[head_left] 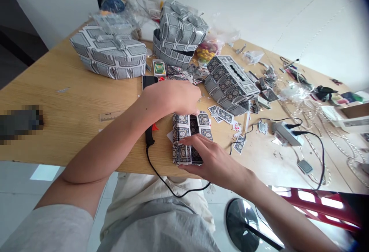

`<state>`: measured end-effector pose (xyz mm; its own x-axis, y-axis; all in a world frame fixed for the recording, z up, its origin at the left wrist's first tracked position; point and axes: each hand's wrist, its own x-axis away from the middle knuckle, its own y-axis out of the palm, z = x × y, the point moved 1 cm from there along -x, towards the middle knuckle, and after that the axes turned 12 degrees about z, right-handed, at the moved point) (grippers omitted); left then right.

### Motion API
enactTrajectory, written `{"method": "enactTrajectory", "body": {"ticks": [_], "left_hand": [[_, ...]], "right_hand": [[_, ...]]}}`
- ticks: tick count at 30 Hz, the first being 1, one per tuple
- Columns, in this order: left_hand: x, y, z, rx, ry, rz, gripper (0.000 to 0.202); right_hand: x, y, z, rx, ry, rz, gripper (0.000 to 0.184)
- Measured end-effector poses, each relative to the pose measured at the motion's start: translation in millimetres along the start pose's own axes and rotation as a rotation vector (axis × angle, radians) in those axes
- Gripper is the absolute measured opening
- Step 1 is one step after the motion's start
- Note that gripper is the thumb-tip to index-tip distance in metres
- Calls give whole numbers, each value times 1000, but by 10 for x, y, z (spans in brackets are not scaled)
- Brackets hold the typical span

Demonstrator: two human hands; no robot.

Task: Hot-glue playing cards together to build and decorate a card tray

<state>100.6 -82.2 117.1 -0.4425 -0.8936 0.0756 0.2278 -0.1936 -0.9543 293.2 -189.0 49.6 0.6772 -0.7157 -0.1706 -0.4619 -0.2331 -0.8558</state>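
A small box made of folded playing cards (188, 138) lies at the near edge of the wooden table (66, 102). My left hand (175, 97) rests over its far end, fingers curled down onto the top edge. My right hand (209, 159) lies along its near side, fingers stretched flat and pressing the cards. Under my left forearm sits a black glue gun (150, 136) with an orange trigger; its cable hangs off the table edge.
Bigger card-built boxes stand behind: a heart-shaped one (111, 54), a stacked one (180, 32), a slotted one (230, 82). Loose cards (223, 115), a phone (149, 80), a ruler (111, 115), a power strip (285, 133) and wires lie around. A red stool (317, 204) stands below right.
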Motion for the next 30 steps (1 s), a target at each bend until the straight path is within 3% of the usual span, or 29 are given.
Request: {"method": "enactTrajectory", "body": {"ticks": [9, 21, 27, 30], "left_hand": [[-11, 26, -8, 73, -66, 49, 22], [22, 1, 52, 2, 20, 71, 22], [271, -109, 120, 211, 240, 178, 23], [503, -57, 141, 282, 316, 237, 28]], "right_hand": [[47, 57, 45, -42, 2, 28, 48], [55, 92, 47, -99, 112, 24, 49], [45, 113, 89, -114, 130, 33, 56], [50, 114, 122, -116, 73, 56, 58]]}}
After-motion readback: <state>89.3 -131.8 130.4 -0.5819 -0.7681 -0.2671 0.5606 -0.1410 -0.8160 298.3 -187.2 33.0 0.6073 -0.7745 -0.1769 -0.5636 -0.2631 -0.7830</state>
